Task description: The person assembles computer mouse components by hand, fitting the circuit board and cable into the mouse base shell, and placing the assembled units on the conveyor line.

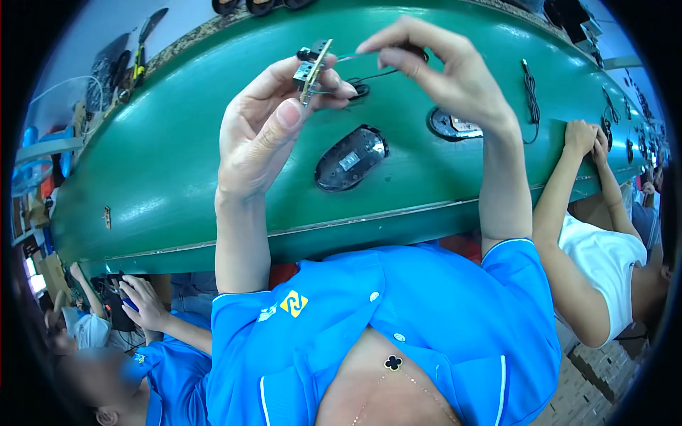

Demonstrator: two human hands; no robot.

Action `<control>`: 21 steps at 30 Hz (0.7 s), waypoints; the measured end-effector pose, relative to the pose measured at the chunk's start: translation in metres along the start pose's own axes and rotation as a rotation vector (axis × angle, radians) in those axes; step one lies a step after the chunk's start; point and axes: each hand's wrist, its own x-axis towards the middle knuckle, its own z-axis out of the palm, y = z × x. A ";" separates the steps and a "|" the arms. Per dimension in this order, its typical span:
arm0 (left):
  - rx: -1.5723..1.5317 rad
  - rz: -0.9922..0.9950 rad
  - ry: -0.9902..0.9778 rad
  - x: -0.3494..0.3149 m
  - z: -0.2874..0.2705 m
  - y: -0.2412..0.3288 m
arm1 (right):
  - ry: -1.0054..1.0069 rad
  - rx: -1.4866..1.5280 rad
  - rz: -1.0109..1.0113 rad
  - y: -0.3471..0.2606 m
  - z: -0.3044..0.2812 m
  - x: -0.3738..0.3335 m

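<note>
My left hand [257, 138] is raised over the table, thumb and fingers closed around a small circuit board [316, 71] tilted on edge, with black and metallic parts on it. My right hand [458, 82] is up to the right of the board, thumb and forefinger pinched on a thin dark cable [386, 72] that runs toward the board. Where exactly the cable meets the board is hard to make out. Below the hands lies a black computer mouse shell [350, 160] with a pale label. Partly behind my right wrist sits another mouse part [444, 126], dark-rimmed with a light inside.
The long green table [177, 184] curves across the view. A coiled black cable [530, 92] lies at right, near another person's clasped hands [588, 138]. A tiny part [107, 217] rests at far left. Tools and yellow-handled cutters [138, 67] stand beyond the left edge. A co-worker's hand [145, 302] shows lower left.
</note>
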 end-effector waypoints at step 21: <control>1.528 0.101 0.223 -0.052 -0.004 -0.137 | -0.135 -0.099 0.111 0.107 0.042 -0.092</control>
